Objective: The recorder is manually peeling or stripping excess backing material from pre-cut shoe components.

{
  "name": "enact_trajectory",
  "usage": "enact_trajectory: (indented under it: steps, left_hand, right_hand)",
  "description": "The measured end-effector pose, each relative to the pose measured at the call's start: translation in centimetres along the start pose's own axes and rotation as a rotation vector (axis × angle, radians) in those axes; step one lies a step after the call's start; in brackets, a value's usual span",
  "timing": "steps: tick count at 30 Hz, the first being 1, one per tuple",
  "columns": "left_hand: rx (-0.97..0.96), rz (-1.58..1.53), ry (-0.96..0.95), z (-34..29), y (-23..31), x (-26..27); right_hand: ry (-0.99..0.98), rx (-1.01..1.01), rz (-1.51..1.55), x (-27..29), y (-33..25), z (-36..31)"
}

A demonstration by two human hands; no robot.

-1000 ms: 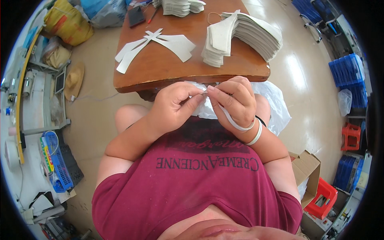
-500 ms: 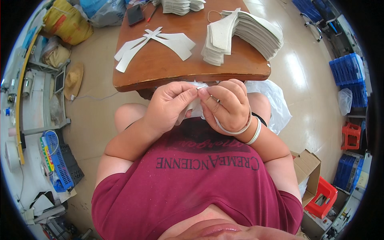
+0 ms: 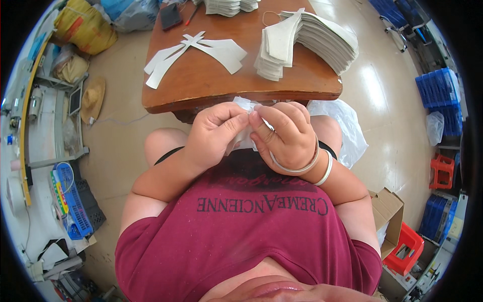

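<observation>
Close in front of my body, just off the table's near edge, my two hands meet fingertip to fingertip on a thin white sheet piece (image 3: 243,103). My left hand (image 3: 214,132) pinches it between thumb and fingers. My right hand (image 3: 291,135) is closed against its other side, thumb and index finger pressed together near the left thumb. Most of the piece is hidden behind my fingers. Ahead on the brown table (image 3: 201,98) lie several flat, curved white cut pieces (image 3: 221,50), crossing at the top. To their right stands a thick curved stack of similar pieces (image 3: 324,43).
Another white stack (image 3: 229,6), a dark phone-like object (image 3: 170,17) and a red pen (image 3: 191,16) lie at the table's far side. A clear plastic bag (image 3: 347,131) sits right of my knee. A cardboard box (image 3: 387,214) and red stool (image 3: 407,249) stand at the right.
A bit more of the white piece shows above my fingertips. My right fingers have shifted slightly; both hands keep pinching in nearly the same place.
</observation>
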State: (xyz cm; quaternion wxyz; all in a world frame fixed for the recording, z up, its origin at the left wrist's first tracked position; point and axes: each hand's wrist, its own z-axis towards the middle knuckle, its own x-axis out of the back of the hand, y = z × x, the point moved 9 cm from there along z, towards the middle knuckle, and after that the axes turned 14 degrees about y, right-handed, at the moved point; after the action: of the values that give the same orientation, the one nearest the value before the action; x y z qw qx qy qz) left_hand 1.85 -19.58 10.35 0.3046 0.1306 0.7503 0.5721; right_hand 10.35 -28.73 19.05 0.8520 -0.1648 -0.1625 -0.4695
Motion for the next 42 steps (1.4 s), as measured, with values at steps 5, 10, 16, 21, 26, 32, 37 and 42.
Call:
enact_trajectory:
  steps: [5, 10, 16, 21, 26, 32, 37, 42]
  left_hand:
    - [-0.179, 0.034, 0.006, 0.4, 0.9, 0.1]
    - [-0.075, -0.07, 0.021, 0.9, 0.5, 0.2]
    - [-0.182, 0.247, 0.042, 1.2, 1.3, -0.2]
    - [-0.254, 0.116, 0.269, 2.8, 2.4, 2.7]
    - [-0.111, 0.134, 0.22, 3.7, 1.1, 3.8]
    - [0.098, -0.044, 0.145, 3.1, -0.9, 1.8]
    - [0.174, -0.116, 0.063, 3.1, -0.9, 0.7]
    - [0.178, -0.193, 0.099, 4.5, -0.3, 3.2]
  right_hand:
    - [0.025, 0.057, -0.112, -0.3, -0.5, -0.3]
    - [0.129, 0.07, -0.055, 0.7, -0.4, -0.5]
    - [0.124, -0.078, 0.051, 1.1, 1.3, 0.1]
    - [-0.142, -0.122, 0.353, -0.4, 0.7, 0.7]
    - [-0.193, 0.015, 0.355, -1.0, 0.2, -0.1]
    - [-0.139, 0.025, 0.32, -0.9, 0.6, 0.5]
    - [-0.065, -0.106, 0.424, -0.4, 2.0, 1.0]
    - [-0.173, -0.094, 0.571, -0.1, 1.5, 0.7]
